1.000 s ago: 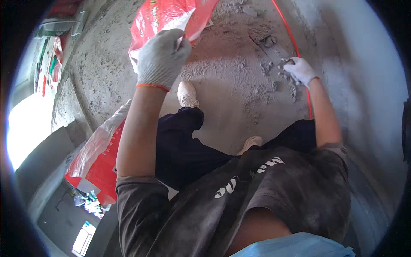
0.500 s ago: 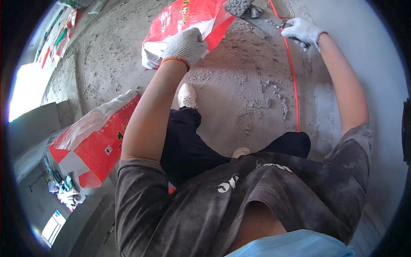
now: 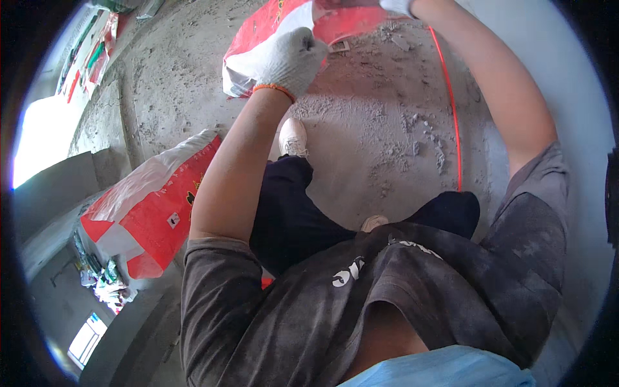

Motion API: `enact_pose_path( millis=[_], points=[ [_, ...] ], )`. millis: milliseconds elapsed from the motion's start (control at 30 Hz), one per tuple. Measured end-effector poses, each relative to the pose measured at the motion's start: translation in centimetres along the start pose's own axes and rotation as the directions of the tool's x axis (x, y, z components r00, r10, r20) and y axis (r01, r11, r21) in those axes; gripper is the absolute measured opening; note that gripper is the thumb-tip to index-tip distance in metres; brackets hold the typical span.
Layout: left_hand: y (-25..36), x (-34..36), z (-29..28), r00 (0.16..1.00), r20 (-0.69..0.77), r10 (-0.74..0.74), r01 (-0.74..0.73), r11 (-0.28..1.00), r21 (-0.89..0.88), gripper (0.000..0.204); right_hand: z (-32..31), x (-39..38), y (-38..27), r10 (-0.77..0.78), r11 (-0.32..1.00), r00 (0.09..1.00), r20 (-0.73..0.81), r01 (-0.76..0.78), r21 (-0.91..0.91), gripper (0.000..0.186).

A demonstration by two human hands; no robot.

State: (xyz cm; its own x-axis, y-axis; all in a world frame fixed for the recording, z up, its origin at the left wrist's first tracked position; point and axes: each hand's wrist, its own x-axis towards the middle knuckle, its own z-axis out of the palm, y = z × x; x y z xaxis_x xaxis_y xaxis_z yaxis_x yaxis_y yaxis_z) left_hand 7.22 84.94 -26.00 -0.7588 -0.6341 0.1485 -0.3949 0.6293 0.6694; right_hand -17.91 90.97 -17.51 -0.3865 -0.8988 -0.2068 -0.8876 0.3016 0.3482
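My left hand [image 3: 293,61], in a white knit glove with an orange cuff, is closed on the edge of a red and white plastic bag [image 3: 261,29]. The bag hangs over the floor at the top of the view, its upper part cut off. My right hand [image 3: 398,5], also gloved in white, reaches to the bag's right side at the top edge. Its fingers are out of sight, so what it holds does not show. A blurred greyish shape lies beside it, behind the bag's thin plastic.
A second red and white bag [image 3: 151,206] stands at left. An orange-red cord [image 3: 454,122] runs along the dusty concrete floor [image 3: 361,142], with grey crumbs [image 3: 429,142] beside it. My shoe [image 3: 293,137] is below the held bag. A pale wall [image 3: 574,161] rises at right.
My right hand has moved up and left to the bag, from beside the cord. The trowel with grey lumps it held no longer shows clearly. My left hand keeps its hold, slightly higher.
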Motion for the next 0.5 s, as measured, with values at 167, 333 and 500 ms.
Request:
enact_pose_path(
  millis=[167, 333, 500],
  points=[
    [1.2, 0.3, -0.9, 1.0, 0.013, -0.01, 0.01, 0.999, 0.037, 0.029, 0.4, 0.1, -3.3, -0.049, 0.966, 0.995, -0.089, 0.024, -0.257, 0.024],
    [1.8, 1.0, -3.2, 0.918, 0.34, -0.202, 0.254, 0.961, -0.114, 0.021, 6.0, -5.3, 1.3, 0.204, 0.965, 0.964, -0.172, -0.168, 0.2, 0.03],
    [0.3, 0.7, -0.1, 0.976, 0.174, -0.131, 0.166, 0.964, -0.207, 0.025, 28.0, -14.1, 1.2, 0.65, 0.504, 0.751, -0.119, -0.309, 0.806, 0.041]
  ],
)
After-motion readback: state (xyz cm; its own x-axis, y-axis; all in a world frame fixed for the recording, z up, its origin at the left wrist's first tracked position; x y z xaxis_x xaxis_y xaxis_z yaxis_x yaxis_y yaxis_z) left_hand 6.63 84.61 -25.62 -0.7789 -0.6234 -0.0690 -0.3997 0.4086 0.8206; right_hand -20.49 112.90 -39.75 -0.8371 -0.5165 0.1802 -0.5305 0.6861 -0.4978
